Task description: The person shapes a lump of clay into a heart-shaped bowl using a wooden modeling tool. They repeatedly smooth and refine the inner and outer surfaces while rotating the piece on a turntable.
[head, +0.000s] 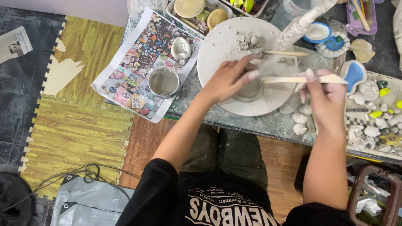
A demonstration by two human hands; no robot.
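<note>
Wood-patterned foam mats (79, 138) are laid on the floor. On the grey table (268, 123), a clay piece (250, 91) on a white round board (222, 46) is steadied by the left hand (228, 79); a wooden tool (293, 79) is pinched in the right hand (324, 98). Grey slip is held in a cup (163, 82) beyond.

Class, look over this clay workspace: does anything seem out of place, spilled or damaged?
Yes. Foam mat: a jagged piece is missing, showing pale floor beneath. Clay crumbs lie scattered on the white board. The left hand and right hand work normally.
</note>
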